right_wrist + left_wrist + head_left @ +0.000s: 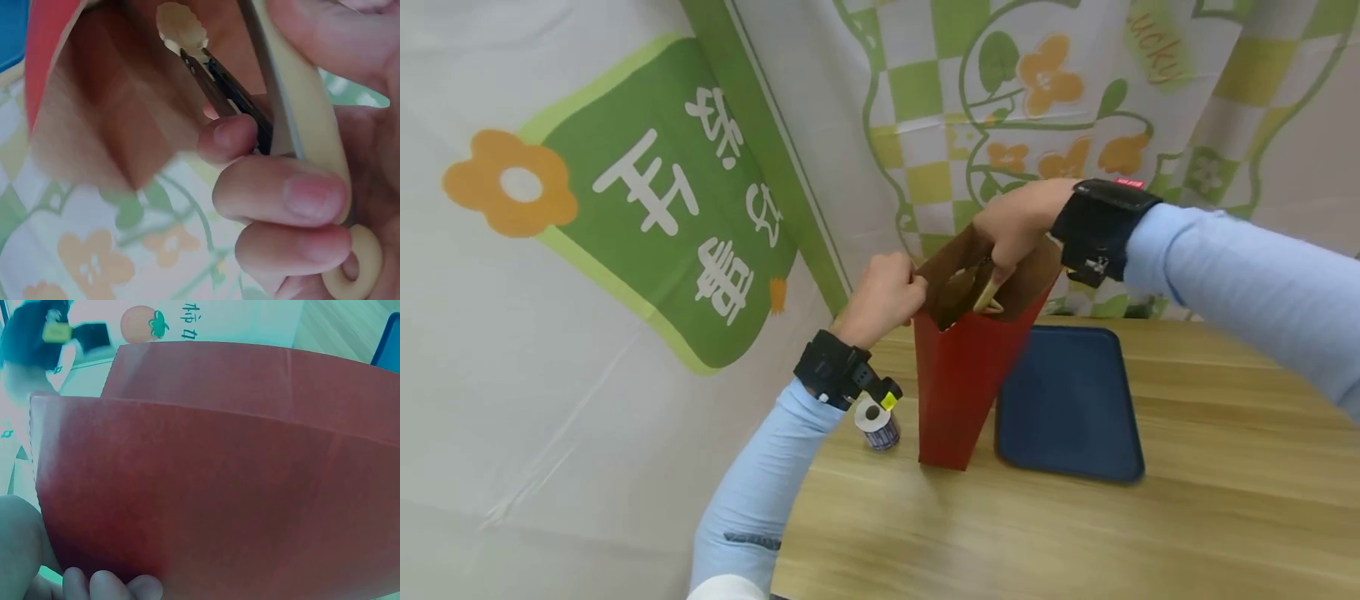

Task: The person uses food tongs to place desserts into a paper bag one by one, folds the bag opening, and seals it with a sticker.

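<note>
A tall red paper bag [951, 383] with a brown inside stands upright on the wooden table, its mouth open at the top. My left hand [886, 296] grips the left edge of the bag's rim. In the left wrist view several fingertips [107, 586] lie against the red paper. My right hand [1021, 218] reaches into the bag's mouth, its fingers curled round a pair of food tongs [312, 109]. The tongs have cream handles, a ring at the end, metal arms and a scalloped cream tip. In the head view much of the tongs is hidden by the hand and bag.
Right of the bag, a dark blue tray [1067, 400] lies flat on the table [1037, 533]. A small white paper roll [877, 427] with a printed side stands to its left. Behind hangs a green and white patterned curtain [917, 92]; a white printed cloth [550, 417] hangs along the left.
</note>
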A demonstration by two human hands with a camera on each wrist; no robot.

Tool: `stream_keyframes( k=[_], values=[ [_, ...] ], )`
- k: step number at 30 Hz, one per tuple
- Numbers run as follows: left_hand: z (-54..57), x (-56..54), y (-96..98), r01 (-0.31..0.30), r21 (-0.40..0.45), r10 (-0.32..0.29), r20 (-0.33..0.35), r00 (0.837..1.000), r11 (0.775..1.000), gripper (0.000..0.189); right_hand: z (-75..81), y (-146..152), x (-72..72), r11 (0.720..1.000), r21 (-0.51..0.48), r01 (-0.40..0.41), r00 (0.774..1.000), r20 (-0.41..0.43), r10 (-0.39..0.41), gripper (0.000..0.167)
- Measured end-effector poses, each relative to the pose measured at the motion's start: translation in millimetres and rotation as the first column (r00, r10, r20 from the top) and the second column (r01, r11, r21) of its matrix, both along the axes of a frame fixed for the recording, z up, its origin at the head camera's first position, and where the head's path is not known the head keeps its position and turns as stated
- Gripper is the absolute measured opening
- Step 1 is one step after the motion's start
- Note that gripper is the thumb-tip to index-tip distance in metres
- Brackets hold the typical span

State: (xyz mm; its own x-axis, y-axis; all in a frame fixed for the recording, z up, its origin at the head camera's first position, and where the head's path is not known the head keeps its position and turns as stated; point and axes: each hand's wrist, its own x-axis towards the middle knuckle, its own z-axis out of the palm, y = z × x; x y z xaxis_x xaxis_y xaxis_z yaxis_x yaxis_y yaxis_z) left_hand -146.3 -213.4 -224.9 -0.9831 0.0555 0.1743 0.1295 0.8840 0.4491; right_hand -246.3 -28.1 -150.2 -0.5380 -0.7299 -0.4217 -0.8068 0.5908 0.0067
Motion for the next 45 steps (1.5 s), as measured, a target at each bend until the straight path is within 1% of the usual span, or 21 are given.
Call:
stream_keyframes(
  k=[1, 3, 5, 7, 8, 11, 14, 16, 19, 21, 23, 26, 29, 30, 31, 32, 35, 37, 39, 41, 45],
  values=[
    [0.0, -0.1, -2.2, -0.001, 0.003, 0.001, 0.004, 1.000, 1.000, 0.040, 7.3, 7, 0.5, 1.000, -0.015, -0.003, 1.000, 0.001, 0.003, 0.031],
    [0.0, -0.4, -6.8, -0.004, 0.010, 0.004, 0.013, 1.000, 1.000, 0.040, 20.3, 23, 0.4, 0.999, -0.046, -0.023, 1.000, -0.004, 0.022, 0.034],
    [-0.6, -0.4, -12.1, -0.007, 0.013, 0.007, 0.016, 1.000, 1.000, 0.039, 30.6, 41, 1.0, 0.996, -0.083, -0.018, 1.000, -0.026, 0.016, 0.043],
    [-1.3, -0.3, -17.8, -0.012, 0.013, 0.012, 0.015, 1.000, 1.000, 0.038, 37.0, 62, 1.9, 0.990, -0.142, -0.018, 0.998, -0.057, 0.010, 0.058],
    [-2.0, -0.1, -20.6, -0.015, 0.014, 0.014, 0.016, 1.000, 1.000, 0.037, 37.9, 74, 2.9, 0.984, -0.176, -0.013, 0.998, -0.070, 0.001, 0.065],
    [-4.3, 2.5, -29.9, -0.028, 0.012, 0.027, 0.023, 0.999, 1.000, 0.035, 32.9, 109, 10.0, 0.959, -0.281, 0.042, 0.989, -0.126, -0.081, 0.071],
    [-5.8, 6.3, -40.4, -0.049, 0.008, 0.049, 0.030, 0.998, 0.999, 0.032, 15.3, 145, 22.9, 0.905, -0.399, 0.148, 0.962, -0.155, -0.226, 0.073],
    [-5.6, 8.9, -47.2, -0.061, 0.006, 0.061, 0.034, 0.998, 0.998, 0.029, -2.6, 166, 33.6, 0.848, -0.470, 0.245, 0.928, -0.141, -0.346, 0.074],
    [-4.6, 11.8, -55.3, -0.067, 0.016, 0.066, 0.047, 0.997, 0.998, 0.026, -38.8, 195, 48.9, 0.732, -0.553, 0.398, 0.868, -0.031, -0.496, 0.077],
    [-3.8, 13.1, -59.7, -0.068, 0.019, 0.067, 0.052, 0.996, 0.998, 0.027, -66.5, 210, 57.8, 0.654, -0.586, 0.479, 0.831, 0.064, -0.552, 0.081],
    [-3.7, 14.3, -63.3, -0.064, 0.028, 0.062, 0.051, 0.997, 0.998, 0.028, -96.7, 222, 65.2, 0.583, -0.603, 0.544, 0.799, 0.160, -0.579, 0.082],
    [-5.0, 19.2, -70.0, -0.065, 0.047, 0.063, 0.047, 0.997, 0.997, 0.032, -147.4, 228, 73.4, 0.497, -0.673, 0.547, 0.798, 0.240, -0.552, 0.077],
    [-8.1, 26.9, -77.7, -0.084, 0.081, 0.080, 0.049, 0.996, 0.993, 0.037, -199.6, 222, 79.6, 0.400, -0.746, 0.533, 0.814, 0.324, -0.482, 0.060],
    [-9.4, 29.6, -80.1, -0.093, 0.090, 0.089, 0.049, 0.995, 0.992, 0.039, -216.2, 216, 81.3, 0.369, -0.760, 0.535, 0.815, 0.348, -0.464, 0.053],
    [-10.9, 32.1, -82.6, -0.101, 0.104, 0.096, 0.051, 0.994, 0.989, 0.042, -231.6, 209, 83.2, 0.336, -0.760, 0.556, 0.803, 0.386, -0.455, 0.047],
    [-12.3, 34.5, -84.9, -0.113, 0.114, 0.107, 0.052, 0.993, 0.987, 0.045, -246.2, 200, 84.8, 0.313, -0.760, 0.569, 0.792, 0.406, -0.456, 0.042],
    [-16.4, 41.6, -89.6, -0.142, 0.160, 0.136, 0.046, 0.990, 0.977, 0.052, -286.1, 169, 89.2, 0.279, -0.742, 0.610, 0.751, 0.429, -0.502, 0.037],
    [-19.9, 46.2, -91.4, -0.156, 0.199, 0.151, 0.039, 0.988, 0.967, 0.056, -309.4, 146, 91.8, 0.266, -0.725, 0.636, 0.720, 0.432, -0.543, 0.039],
    [-24.1, 51.1, -91.9, -0.162, 0.250, 0.160, 0.029, 0.987, 0.954, 0.057, -330.4, 125, 94.5, 0.256, -0.722, 0.643, 0.698, 0.414, -0.585, 0.045],
    [-29.9, 56.6, -92.3, -0.164, 0.304, 0.164, 0.027, 0.986, 0.939, 0.058, -348.3, 108, 98.6, 0.243, -0.719, 0.651, 0.672, 0.397, -0.625, 0.055],
    [-42.4, 69.0, -91.7, -0.141, 0.403, 0.150, 0.011, 0.989, 0.904, 0.063, -376.5, 86, 108.5, 0.217, -0.693, 0.687, 0.608, 0.386, -0.693, 0.068]
  ],
)
